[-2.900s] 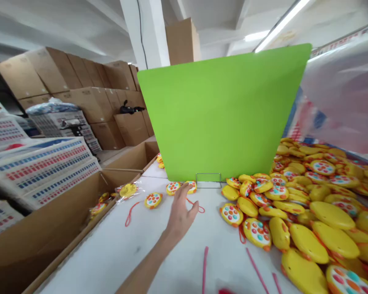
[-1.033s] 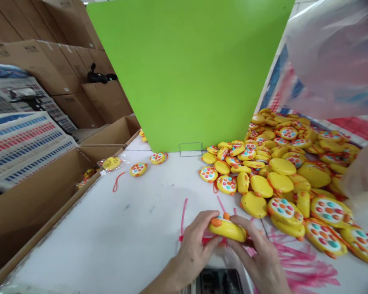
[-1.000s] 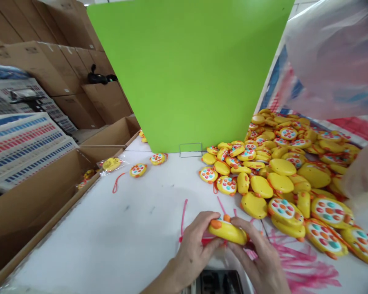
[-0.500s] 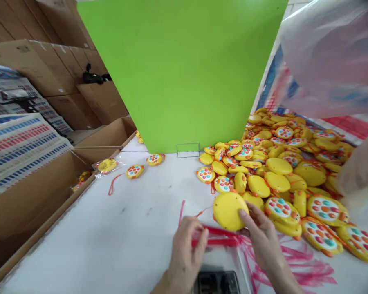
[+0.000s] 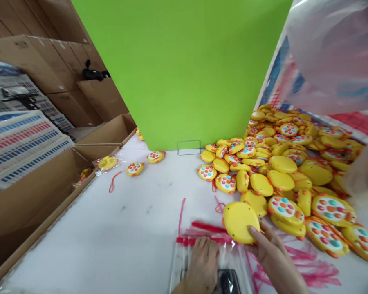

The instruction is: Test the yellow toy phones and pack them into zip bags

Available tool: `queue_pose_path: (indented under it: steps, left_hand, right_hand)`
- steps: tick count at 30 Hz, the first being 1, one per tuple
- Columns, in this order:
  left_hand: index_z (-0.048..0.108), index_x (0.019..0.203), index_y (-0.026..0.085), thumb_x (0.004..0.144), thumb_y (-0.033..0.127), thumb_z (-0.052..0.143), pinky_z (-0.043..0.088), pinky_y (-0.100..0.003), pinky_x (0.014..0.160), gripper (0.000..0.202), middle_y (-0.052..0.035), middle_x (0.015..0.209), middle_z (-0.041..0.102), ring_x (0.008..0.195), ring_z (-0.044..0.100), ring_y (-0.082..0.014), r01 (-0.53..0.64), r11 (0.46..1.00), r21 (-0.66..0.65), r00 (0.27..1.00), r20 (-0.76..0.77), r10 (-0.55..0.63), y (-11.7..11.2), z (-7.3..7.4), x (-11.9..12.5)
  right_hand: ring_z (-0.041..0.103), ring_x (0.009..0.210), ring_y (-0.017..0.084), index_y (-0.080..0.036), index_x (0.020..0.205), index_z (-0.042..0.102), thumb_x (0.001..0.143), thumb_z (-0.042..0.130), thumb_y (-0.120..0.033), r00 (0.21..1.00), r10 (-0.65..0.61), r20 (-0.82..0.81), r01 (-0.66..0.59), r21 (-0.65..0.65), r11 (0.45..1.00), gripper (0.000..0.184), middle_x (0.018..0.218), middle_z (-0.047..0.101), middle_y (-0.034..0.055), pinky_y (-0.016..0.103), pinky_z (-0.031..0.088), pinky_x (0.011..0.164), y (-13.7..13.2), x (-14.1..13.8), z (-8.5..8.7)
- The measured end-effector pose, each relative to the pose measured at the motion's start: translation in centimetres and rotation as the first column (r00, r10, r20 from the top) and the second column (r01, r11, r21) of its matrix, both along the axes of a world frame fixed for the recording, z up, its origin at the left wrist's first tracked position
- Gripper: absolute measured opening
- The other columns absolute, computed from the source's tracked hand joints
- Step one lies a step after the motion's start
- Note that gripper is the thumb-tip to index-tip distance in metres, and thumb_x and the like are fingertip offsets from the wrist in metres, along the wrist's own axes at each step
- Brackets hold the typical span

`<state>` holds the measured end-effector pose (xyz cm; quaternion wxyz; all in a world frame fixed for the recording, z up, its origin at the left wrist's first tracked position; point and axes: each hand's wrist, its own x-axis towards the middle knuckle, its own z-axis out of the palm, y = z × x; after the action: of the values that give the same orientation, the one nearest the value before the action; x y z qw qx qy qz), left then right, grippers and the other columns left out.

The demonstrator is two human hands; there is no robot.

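Note:
My right hand (image 5: pixel 271 251) holds a yellow animal-shaped toy (image 5: pixel 241 221) by its right edge, thumb on its plain back. An orange cord loop (image 5: pixel 220 208) hangs off the toy's left side. Left of it, my left hand (image 5: pixel 204 261) presses down on a stack of clear plastic bags (image 5: pixel 179 265) with red strips along the top, its bent fingers close together at the uppermost bag's edge. A black object (image 5: pixel 228 281) shows through the plastic. Pink torn strips (image 5: pixel 309 269) lie under and beside my right forearm.
A large pile of the same toys (image 5: pixel 282 179) covers the table's right side. Two loose toys (image 5: pixel 135 168) and a bagged toy (image 5: pixel 107 163) are at the left, beside an open cardboard box (image 5: pixel 49 204). A green board (image 5: pixel 184 73) stands at the back, a wire holder (image 5: pixel 188 148) before it.
My left hand has left the toy's cord and moved down onto the plastic bags. The toy in my right hand has shifted slightly right and down.

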<state>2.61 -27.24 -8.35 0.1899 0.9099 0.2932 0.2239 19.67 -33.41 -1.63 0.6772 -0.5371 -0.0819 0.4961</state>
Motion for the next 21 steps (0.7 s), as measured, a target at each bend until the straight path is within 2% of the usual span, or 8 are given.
queue_pose_path:
  steps: [3,7,9,11,14,17,19,21]
  left_hand:
    - [0.052,0.091,0.017,0.086,0.018,0.042,0.046,-0.034,0.073,0.011,-0.0064,0.082,0.058,0.078,0.054,-0.0203,-0.033,0.969,-0.245,0.997,0.062,0.05,-0.2,0.7,-0.8]
    - [0.038,0.128,0.019,0.081,0.018,0.052,0.045,-0.035,0.08,0.049,-0.0067,0.095,0.059,0.088,0.053,-0.0204,-0.007,0.915,-0.403,0.996,0.074,0.04,0.0,1.1,-1.7]
    - [0.041,0.128,0.02,0.083,0.017,0.049,0.043,-0.035,0.082,0.046,-0.007,0.097,0.06,0.09,0.052,-0.0206,0.052,0.929,-0.365,0.998,0.052,-0.035,0.2,1.0,-1.8]
    - [0.055,0.114,0.02,0.086,0.018,0.044,0.042,-0.033,0.078,0.03,-0.0068,0.092,0.061,0.086,0.052,-0.02,0.119,0.946,-0.302,0.993,0.037,-0.113,0.2,1.0,-1.7]
    - [0.063,0.087,0.016,0.09,0.02,0.037,0.041,-0.031,0.071,0.026,-0.0073,0.081,0.061,0.078,0.051,-0.0186,0.149,0.97,-0.192,0.989,0.036,-0.145,0.1,1.0,-1.3]
    - [0.062,0.086,0.015,0.091,0.02,0.036,0.042,-0.032,0.074,0.026,-0.0078,0.085,0.061,0.081,0.053,-0.0187,0.155,0.984,-0.089,0.988,-0.004,-0.156,-0.2,1.2,-0.9]
    - [0.061,0.089,0.016,0.091,0.02,0.038,0.041,-0.033,0.078,0.023,-0.0079,0.091,0.062,0.086,0.054,-0.0193,0.188,0.981,-0.043,0.981,-0.033,-0.189,-0.5,1.7,-0.8]
    - [0.06,0.087,0.015,0.091,0.02,0.038,0.041,-0.034,0.08,0.023,-0.0076,0.086,0.063,0.085,0.055,-0.0193,0.203,0.979,-0.017,0.978,-0.046,-0.203,-0.6,2.4,-0.9]
  right_hand:
    - [0.063,0.084,0.023,-0.023,0.114,0.05,0.067,0.072,-0.043,0.988,0.088,0.128,-0.071,-0.137,0.988,0.056,0.106,0.064,0.0056,0.03,0.055,0.062,-1.8,-0.3,-0.5]
    - [0.064,0.075,0.023,-0.02,0.111,0.055,0.064,0.07,-0.049,0.942,0.187,0.278,-0.117,-0.251,0.961,0.058,0.099,0.066,0.0084,0.027,0.053,0.05,-4.1,-0.8,-1.2]
    - [0.062,0.066,0.02,-0.02,0.108,0.058,0.063,0.069,-0.05,0.905,0.283,0.317,-0.2,-0.269,0.942,0.055,0.092,0.067,0.0072,0.025,0.05,0.045,-5.0,-1.1,-1.6]
    - [0.061,0.062,0.019,-0.02,0.106,0.06,0.063,0.068,-0.051,0.882,0.348,0.318,-0.259,-0.289,0.922,0.053,0.088,0.067,0.006,0.026,0.05,0.044,-5.5,-1.4,-1.9]
    - [0.063,0.075,0.021,-0.02,0.113,0.057,0.066,0.067,-0.051,0.924,0.295,0.244,-0.228,-0.27,0.935,0.057,0.098,0.066,0.0071,0.026,0.052,0.052,-5.0,-1.9,-1.5]
    - [0.063,0.073,0.018,-0.024,0.129,0.042,0.075,0.059,-0.051,0.947,0.241,0.211,-0.205,-0.178,0.962,0.062,0.112,0.06,0.0071,0.028,0.054,0.056,-3.2,-2.5,-0.7]
    - [0.061,0.06,0.016,-0.024,0.132,0.037,0.08,0.054,-0.049,0.875,0.314,0.368,-0.274,-0.159,0.949,0.06,0.106,0.063,0.0065,0.03,0.054,0.057,-2.0,-2.8,-0.5]
    - [0.063,0.063,0.017,-0.022,0.129,0.042,0.083,0.052,-0.044,0.686,0.406,0.604,-0.36,-0.203,0.91,0.052,0.101,0.065,0.0064,0.034,0.054,0.067,-1.4,-2.9,-0.9]
